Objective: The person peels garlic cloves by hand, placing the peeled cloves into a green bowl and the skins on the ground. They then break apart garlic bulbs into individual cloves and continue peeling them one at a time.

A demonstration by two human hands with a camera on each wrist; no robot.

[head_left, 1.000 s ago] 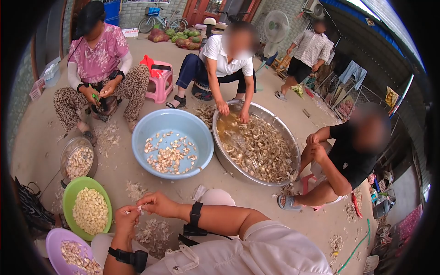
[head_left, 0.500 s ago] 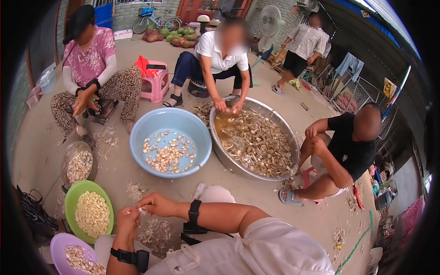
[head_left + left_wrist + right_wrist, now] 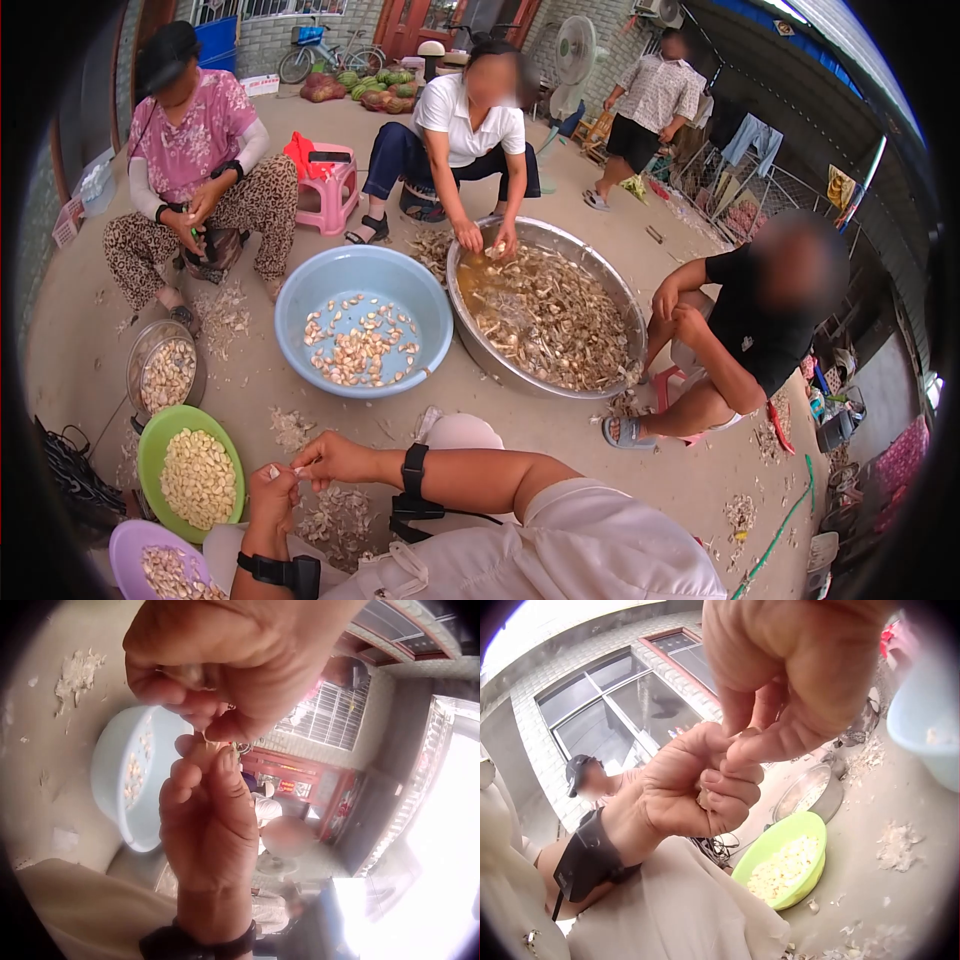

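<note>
My left hand (image 3: 270,495) and right hand (image 3: 335,460) meet at the fingertips low in the head view. Between them they pinch a small pale garlic clove (image 3: 748,733), mostly covered by fingers. Another pale clove (image 3: 191,673) shows inside the curled fingers of my left hand in the left wrist view. Beside my left hand stands a green basin (image 3: 153,455) of peeled cloves (image 3: 202,475). A purple basin (image 3: 120,555) with unpeeled-looking cloves (image 3: 178,575) is nearer to me. Loose garlic skins (image 3: 335,520) lie on the ground below my hands.
Ahead are a blue tub (image 3: 290,345) with scattered cloves and a large metal basin (image 3: 625,300) of garlic in water. A metal pot (image 3: 200,385) stands left. Seated people (image 3: 195,120) surround these, one reaching into the metal basin. A pink stool (image 3: 330,195) stands behind.
The head view has shifted slightly. My hands stay joined at the fingertips, a little lower in view. The person in pink has brought their hands together again; the one in white still works in the metal basin.
</note>
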